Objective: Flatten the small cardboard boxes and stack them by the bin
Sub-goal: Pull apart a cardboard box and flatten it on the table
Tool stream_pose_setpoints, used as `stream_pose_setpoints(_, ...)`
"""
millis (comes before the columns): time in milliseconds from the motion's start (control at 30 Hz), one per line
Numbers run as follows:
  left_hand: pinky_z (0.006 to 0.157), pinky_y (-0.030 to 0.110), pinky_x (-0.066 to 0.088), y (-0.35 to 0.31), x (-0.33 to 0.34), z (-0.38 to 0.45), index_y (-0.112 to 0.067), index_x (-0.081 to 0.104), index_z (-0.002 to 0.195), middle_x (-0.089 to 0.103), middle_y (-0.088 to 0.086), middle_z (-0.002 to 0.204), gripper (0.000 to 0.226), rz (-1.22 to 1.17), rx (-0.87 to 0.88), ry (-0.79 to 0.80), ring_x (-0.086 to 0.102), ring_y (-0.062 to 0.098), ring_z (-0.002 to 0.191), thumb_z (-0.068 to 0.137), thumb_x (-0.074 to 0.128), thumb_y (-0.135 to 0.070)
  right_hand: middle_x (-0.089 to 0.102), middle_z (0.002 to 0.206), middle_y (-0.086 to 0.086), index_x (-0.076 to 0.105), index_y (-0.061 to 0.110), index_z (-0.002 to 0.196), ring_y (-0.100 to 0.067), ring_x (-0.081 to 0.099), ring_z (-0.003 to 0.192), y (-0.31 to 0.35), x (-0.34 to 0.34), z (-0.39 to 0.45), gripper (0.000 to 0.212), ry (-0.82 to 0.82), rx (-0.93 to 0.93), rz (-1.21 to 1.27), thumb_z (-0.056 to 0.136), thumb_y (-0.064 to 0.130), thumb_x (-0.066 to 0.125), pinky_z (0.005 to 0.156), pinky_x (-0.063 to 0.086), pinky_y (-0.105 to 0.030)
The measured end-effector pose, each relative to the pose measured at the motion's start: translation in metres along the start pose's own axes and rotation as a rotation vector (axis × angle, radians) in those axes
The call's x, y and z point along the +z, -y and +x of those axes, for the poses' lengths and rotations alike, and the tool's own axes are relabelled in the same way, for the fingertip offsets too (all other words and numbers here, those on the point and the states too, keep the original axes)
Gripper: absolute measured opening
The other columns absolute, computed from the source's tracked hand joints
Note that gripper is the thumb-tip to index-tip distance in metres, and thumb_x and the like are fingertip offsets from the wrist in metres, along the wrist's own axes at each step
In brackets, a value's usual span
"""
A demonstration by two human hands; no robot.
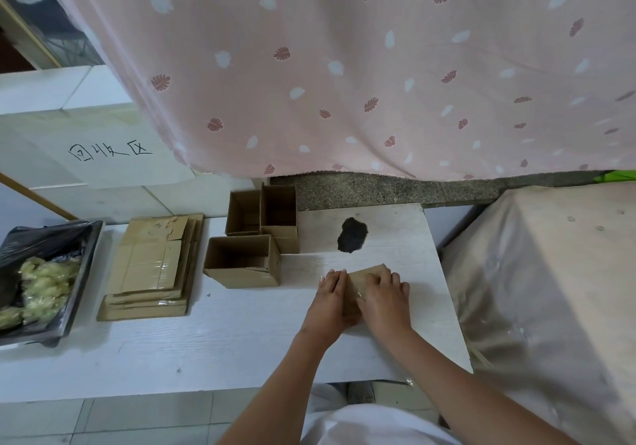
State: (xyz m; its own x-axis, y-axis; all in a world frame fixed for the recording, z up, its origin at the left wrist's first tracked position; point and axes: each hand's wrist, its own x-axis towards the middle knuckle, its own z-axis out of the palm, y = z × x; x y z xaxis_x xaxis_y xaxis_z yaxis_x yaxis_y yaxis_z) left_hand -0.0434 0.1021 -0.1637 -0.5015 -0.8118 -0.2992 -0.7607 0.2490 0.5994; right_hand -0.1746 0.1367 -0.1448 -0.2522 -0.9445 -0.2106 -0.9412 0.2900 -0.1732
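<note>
Both hands, left hand [329,289] and right hand [383,293], press flat-fingered on a flattened box [361,281] near the desk [206,348] right edge. The flattened stack [151,265] lies beside the bin [41,272] at the left edge; three open boxes [244,259] stand between.
</note>
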Motion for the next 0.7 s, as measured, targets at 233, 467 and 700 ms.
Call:
stream_pose_setpoints(233, 0.122, 0.030, -0.009, -0.003, 0.005, -0.001, -0.003, -0.002, 0.159, 0.003, 0.013, 0.166, 0.096, 0.150, 0.007, 0.001, -0.003, 0.026, 0.155, 0.096, 0.065, -0.029, 0.059, 0.105, -0.009, 0.060, 0.005, 0.101, -0.025, 0.058, 0.099, 0.001, -0.007, 0.006, 0.014, 0.015, 0.086, 0.364, 0.096, 0.015, 0.051, 0.086, 0.045, -0.034)
stream_pose_setpoints(467, 0.121, 0.034, -0.008, 0.000, 0.002, -0.003, -0.007, -0.005, 0.159, 0.003, 0.011, 0.166, 0.098, 0.185, -0.035, 0.012, -0.002, 0.030, 0.154, 0.096, 0.065, -0.035, 0.059, 0.074, -0.006, 0.041, 0.014, 0.076, -0.024, 0.059, 0.068, -0.034, -0.023, 0.012, 0.023, -0.235, 0.379, 0.870, 0.094, 0.010, 0.054, 0.049, 0.039, -0.018)
stream_pose_setpoints(700, 0.123, 0.042, 0.011, 0.000, -0.010, 0.000, -0.024, -0.015, 0.158, 0.022, 0.013, 0.152, 0.113, 0.348, 0.002, 0.053, 0.023, 0.033, 0.144, 0.088, 0.073, -0.032, 0.070, 0.095, -0.011, 0.052, 0.017, 0.108, -0.020, 0.072, 0.063, -0.048, -0.045, 0.023, 0.020, -0.082, 0.435, 1.133, 0.098, 0.001, 0.046, 0.067, 0.060, -0.035)
